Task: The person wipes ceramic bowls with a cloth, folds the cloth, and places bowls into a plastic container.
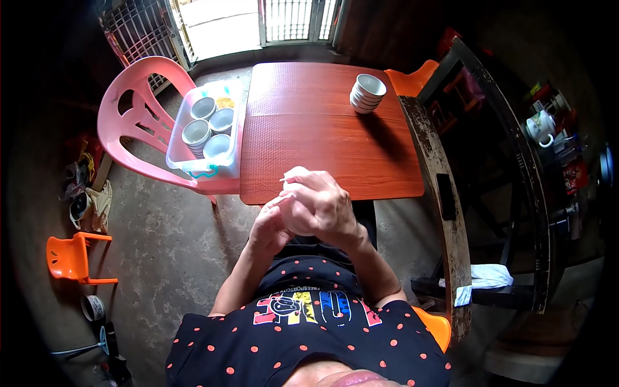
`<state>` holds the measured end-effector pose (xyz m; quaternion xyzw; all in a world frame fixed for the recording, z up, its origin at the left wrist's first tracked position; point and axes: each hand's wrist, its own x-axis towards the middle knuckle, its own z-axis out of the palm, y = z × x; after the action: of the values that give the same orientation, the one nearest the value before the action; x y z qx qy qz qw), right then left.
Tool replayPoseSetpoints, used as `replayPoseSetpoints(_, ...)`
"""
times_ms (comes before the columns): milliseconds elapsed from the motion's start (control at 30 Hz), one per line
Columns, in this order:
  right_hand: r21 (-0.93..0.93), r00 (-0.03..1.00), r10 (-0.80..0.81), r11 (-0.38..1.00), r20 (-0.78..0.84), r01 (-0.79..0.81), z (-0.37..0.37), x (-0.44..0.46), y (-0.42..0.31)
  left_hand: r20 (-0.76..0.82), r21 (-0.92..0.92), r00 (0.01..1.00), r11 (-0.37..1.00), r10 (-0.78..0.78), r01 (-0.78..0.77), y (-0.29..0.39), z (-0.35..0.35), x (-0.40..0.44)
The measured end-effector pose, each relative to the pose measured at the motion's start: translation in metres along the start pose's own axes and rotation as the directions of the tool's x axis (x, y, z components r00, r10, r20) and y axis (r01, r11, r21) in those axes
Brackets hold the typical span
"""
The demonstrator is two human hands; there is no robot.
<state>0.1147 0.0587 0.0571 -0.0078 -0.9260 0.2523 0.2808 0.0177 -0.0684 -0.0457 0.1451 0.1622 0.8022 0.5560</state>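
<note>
My left hand (271, 226) and my right hand (320, 205) meet in front of my body, just over the near edge of the red-brown table (309, 148). The right fingers are curled and lie over the left fingers, which they partly cover. Both hands are closed against each other; whatever is between them, if anything, is hidden. A stack of several grey-white bowls (367, 93) stands at the table's far right. To the left, a clear plastic box (225, 169) holds more stacked bowls (196, 133) and something orange (225, 102).
The box rests on a pink plastic chair (106, 119) beside the table. A worn wooden bench (454, 238) runs along the right, with a white cloth (490, 276) on a dark beam. Orange seats (63, 260) stand around. A bright doorway (222, 26) lies ahead.
</note>
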Motion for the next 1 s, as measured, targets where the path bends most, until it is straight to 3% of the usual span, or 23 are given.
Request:
replayPoseSetpoints(67, 0.21, 0.996, 0.088, 0.974, -0.004, -0.085, 0.005, 0.0, 0.01, -0.114, 0.052, 0.993, 0.998, 0.036, -0.031, -0.002, -0.002, -0.001)
replayPoseSetpoints(133, 0.459, 0.913, 0.289, 0.878, -0.287, -0.134, 0.037, -0.014, 0.014, -0.171, 0.019, 0.983, 0.998, 0.062, -0.06, -0.001, 0.0, 0.0)
replayPoseSetpoints(167, 0.693, 0.79, 0.447, 0.72, -0.42, -0.038, 0.064, -0.021, 0.012, -0.228, -0.028, 0.97, 0.995, 0.083, -0.092, -0.001, 0.003, 0.002)
replayPoseSetpoints(200, 0.516, 0.743, 0.394, 0.853, -0.542, -0.075, 0.073, -0.028, 0.012, -0.254, -0.087, 0.963, 0.99, 0.088, -0.114, -0.001, 0.004, 0.003)
replayPoseSetpoints(267, 0.637, 0.706, 0.497, 0.766, -0.505, -0.084, 0.086, -0.034, 0.015, -0.162, 0.083, 0.977, 0.989, 0.137, -0.125, 0.003, 0.009, 0.005)
replayPoseSetpoints(333, 0.588, 0.886, 0.369, 0.796, -0.281, -0.145, 0.049, -0.018, 0.017, -0.126, 0.207, 0.983, 0.973, 0.133, -0.105, 0.009, 0.011, 0.004)
replayPoseSetpoints(367, 0.351, 0.976, 0.144, 0.933, -0.161, -0.08, 0.03, -0.007, 0.019, -0.109, 0.267, 0.986, 0.959, 0.127, -0.094, 0.01, 0.011, 0.003)
replayPoseSetpoints(400, 0.238, 0.998, 0.03, 0.971, -0.057, -0.016, 0.018, 0.001, 0.018, -0.035, 0.28, 0.993, 0.955, 0.113, -0.099, 0.011, 0.01, 0.001)
replayPoseSetpoints(467, 0.259, 0.995, -0.001, 0.966, 0.098, -0.025, 0.01, 0.006, 0.021, -0.042, 0.433, 0.979, 0.887, 0.2, -0.162, 0.007, 0.007, -0.001)
replayPoseSetpoints(533, 0.655, 0.991, 0.107, 0.755, -0.077, -0.03, 0.032, -0.005, 0.04, -0.028, 0.381, 0.983, 0.911, 0.183, -0.158, 0.013, 0.012, -0.002)
replayPoseSetpoints(567, 0.961, 0.917, 0.395, 0.272, -0.058, -0.056, 0.055, -0.022, 0.041, -0.101, 0.242, 0.969, 0.951, 0.223, -0.194, 0.012, 0.025, -0.001)
replayPoseSetpoints(600, 0.902, 0.849, 0.469, 0.431, -0.243, 0.021, 0.068, -0.028, 0.03, -0.12, 0.161, 0.957, 0.957, 0.263, -0.242, 0.009, 0.024, 0.0)
replayPoseSetpoints(633, 0.807, 0.743, 0.522, 0.589, -0.418, 0.04, 0.082, -0.033, 0.019, -0.098, 0.228, 0.965, 0.95, 0.241, -0.214, 0.007, 0.02, 0.001)
replayPoseSetpoints(667, 0.848, 0.666, 0.601, 0.521, -0.441, 0.091, 0.108, -0.047, 0.035, -0.078, 0.295, 0.973, 0.937, 0.218, -0.186, 0.006, 0.018, 0.0)
replayPoseSetpoints(700, 0.542, 0.801, 0.391, 0.835, -0.454, -0.1, 0.086, -0.048, 0.045, -0.073, 0.369, 0.988, 0.924, 0.139, -0.103, 0.01, 0.018, 0.0)
replayPoseSetpoints(733, 0.089, 0.885, 0.156, 0.987, -0.439, -0.13, 0.063, -0.049, 0.055, -0.046, 0.449, 0.998, 0.893, 0.043, -0.017, 0.017, 0.019, -0.002)
replayPoseSetpoints(767, 0.69, 0.905, 0.418, 0.679, -0.083, -0.25, 0.04, -0.042, 0.066, -0.029, 0.499, 0.999, 0.866, -0.019, 0.031, 0.024, 0.024, -0.003)
replayPoseSetpoints(800, 0.916, 0.856, 0.378, 0.052, 0.351, -0.399, 0.024, -0.035, 0.073, -0.012, 0.545, 0.997, 0.835, -0.081, 0.075, 0.027, 0.028, -0.003)
replayPoseSetpoints(833, 0.779, 0.868, 0.387, 0.42, 0.311, -0.466, 0.014, -0.02, 0.053, -0.019, 0.503, 0.995, 0.859, -0.098, 0.094, 0.024, 0.026, -0.003)
replayPoseSetpoints(867, 0.497, 0.799, 0.405, 0.631, 0.444, -0.596, -0.005, -0.008, 0.038, -0.025, 0.46, 0.993, 0.881, -0.114, 0.112, 0.017, 0.021, -0.002)
replayPoseSetpoints(933, 0.719, 0.832, 0.419, 0.442, 0.363, -0.537, 0.019, -0.018, 0.055, -0.038, 0.366, 0.996, 0.927, -0.076, 0.085, 0.011, 0.012, 0.002)
replayPoseSetpoints(967, 0.873, 0.827, 0.448, 0.177, 0.34, -0.454, 0.026, -0.023, 0.057, -0.055, 0.313, 0.998, 0.949, -0.026, 0.042, 0.009, 0.008, 0.003)
replayPoseSetpoints(1000, 0.855, 0.881, 0.473, 0.467, -0.028, -0.223, 0.048, -0.033, 0.054, -0.074, 0.26, 0.997, 0.966, 0.026, -0.006, 0.008, 0.006, 0.005)
